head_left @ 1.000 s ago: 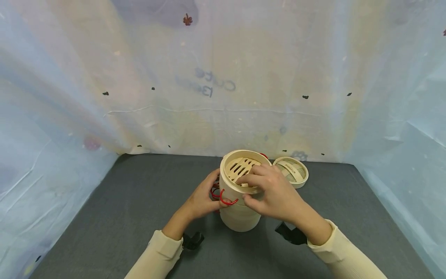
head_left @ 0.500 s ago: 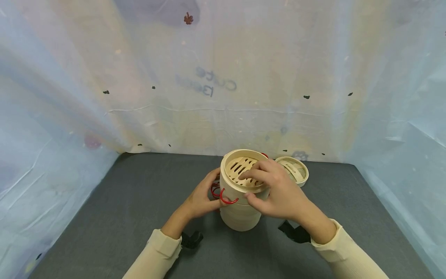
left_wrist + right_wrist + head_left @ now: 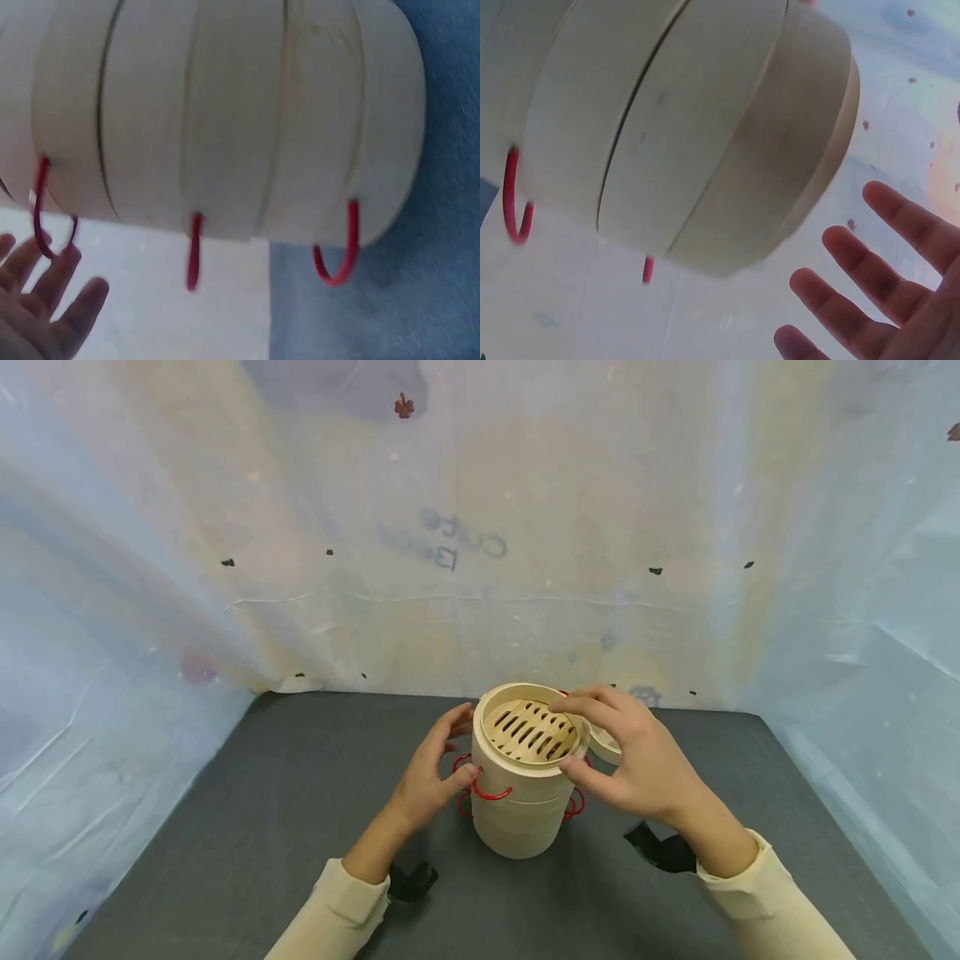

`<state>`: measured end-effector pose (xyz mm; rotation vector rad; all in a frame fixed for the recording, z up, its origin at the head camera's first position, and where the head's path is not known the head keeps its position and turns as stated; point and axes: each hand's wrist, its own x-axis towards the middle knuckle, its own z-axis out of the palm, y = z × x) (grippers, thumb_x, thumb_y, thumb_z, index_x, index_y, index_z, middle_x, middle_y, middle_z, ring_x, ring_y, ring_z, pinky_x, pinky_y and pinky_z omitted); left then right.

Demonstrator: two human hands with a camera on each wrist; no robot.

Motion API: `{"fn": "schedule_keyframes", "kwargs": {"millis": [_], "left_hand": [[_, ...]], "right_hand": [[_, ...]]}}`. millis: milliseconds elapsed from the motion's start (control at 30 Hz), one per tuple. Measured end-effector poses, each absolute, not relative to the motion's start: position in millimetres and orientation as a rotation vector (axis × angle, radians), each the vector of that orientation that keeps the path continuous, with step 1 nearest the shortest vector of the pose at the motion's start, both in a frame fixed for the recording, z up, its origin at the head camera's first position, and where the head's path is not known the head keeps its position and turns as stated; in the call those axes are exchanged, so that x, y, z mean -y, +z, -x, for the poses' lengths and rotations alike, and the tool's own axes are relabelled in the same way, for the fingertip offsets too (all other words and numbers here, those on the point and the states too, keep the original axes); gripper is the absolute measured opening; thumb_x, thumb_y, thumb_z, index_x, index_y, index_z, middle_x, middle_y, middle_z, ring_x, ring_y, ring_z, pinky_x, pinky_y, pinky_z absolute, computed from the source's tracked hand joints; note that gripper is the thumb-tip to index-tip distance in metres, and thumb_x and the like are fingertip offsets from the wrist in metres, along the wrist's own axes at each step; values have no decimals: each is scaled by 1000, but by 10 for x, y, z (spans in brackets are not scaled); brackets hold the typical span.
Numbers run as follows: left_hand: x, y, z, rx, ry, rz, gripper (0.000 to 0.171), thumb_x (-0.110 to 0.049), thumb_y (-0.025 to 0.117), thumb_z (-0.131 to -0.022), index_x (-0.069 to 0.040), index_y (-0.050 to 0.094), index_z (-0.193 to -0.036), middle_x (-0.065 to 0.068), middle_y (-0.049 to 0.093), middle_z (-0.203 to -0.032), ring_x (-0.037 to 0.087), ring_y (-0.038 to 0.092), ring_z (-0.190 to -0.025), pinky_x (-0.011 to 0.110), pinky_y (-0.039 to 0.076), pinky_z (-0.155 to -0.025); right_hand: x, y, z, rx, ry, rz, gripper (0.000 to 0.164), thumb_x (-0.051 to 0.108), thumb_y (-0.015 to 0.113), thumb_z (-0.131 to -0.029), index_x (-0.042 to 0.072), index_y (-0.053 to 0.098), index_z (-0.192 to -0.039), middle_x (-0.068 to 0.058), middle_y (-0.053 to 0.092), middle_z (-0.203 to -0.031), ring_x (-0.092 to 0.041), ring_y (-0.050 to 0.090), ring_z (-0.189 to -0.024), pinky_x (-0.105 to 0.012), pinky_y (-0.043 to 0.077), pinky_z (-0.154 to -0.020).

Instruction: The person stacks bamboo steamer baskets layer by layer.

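Observation:
A stack of bamboo steamer baskets (image 3: pixel 517 827) with red loop handles stands upright on the table. Its top basket shows a slatted base (image 3: pixel 529 731) with nothing lying on it. At the stack's left side is my left hand (image 3: pixel 423 785), fingers spread; in the left wrist view its fingertips (image 3: pixel 69 256) lie close to a red handle (image 3: pixel 37 206), and contact is unclear. My right hand (image 3: pixel 637 760) hovers by the upper right rim, loosely bent and holding nothing. In the right wrist view its fingers (image 3: pixel 851 304) are apart from the basket wall (image 3: pixel 780 142).
Behind my right hand, the round woven steamer lid (image 3: pixel 604 746) lies partly hidden. The dark grey table (image 3: pixel 322 760) reaches back to a pale plastic sheet (image 3: pixel 480 635), which also hangs along both sides.
My right hand has drawn back to the right from the top basket, covering more of the lid. The left hand has loosened, its fingers and thumb shifting off the stack's side. The stack stays put.

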<state>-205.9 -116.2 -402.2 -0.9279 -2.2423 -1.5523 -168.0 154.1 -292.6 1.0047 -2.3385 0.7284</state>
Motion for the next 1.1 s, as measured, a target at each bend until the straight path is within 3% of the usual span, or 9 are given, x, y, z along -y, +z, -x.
{"fn": "schedule_keyframes", "kwargs": {"millis": [267, 400, 667, 1100], "left_hand": [[1048, -3859, 1949, 2190, -1556, 898, 88, -52, 66, -80, -19, 27, -152, 7, 36, -152, 29, 42, -134, 54, 41, -97], [1006, -3804, 1913, 2208, -1520, 870, 96, -64, 66, -76, -21, 27, -152, 4, 37, -151, 23, 42, -134, 52, 41, -96], [970, -3750, 1884, 2243, -1508, 835, 96, -36, 76, -70, -20, 28, -151, 3, 39, -149, 22, 42, -133, 51, 41, -97], [961, -3732, 1885, 2253, -1506, 838, 94, -34, 77, -70, -17, 31, -150, 6, 46, -138, 20, 46, -122, 52, 42, -94]], "right_hand": [[-1742, -2941, 1749, 2397, 754, -915, 50, 23, 76, -76, 21, 63, -125, 8, 58, -123, -14, 53, -117, -42, 43, -95], [-1802, -2953, 1771, 2413, 759, -882, 51, 23, 76, -77, 23, 62, -126, 8, 58, -123, -14, 52, -117, -43, 44, -93], [-1868, -2975, 1832, 2410, 739, -851, 50, 23, 74, -78, 25, 61, -126, 4, 60, -120, -18, 54, -114, -48, 44, -89], [-1966, -3027, 1926, 2449, 762, -781, 46, 21, 71, -81, 26, 61, -126, 4, 60, -121, -19, 52, -117, -48, 42, -90]]}}
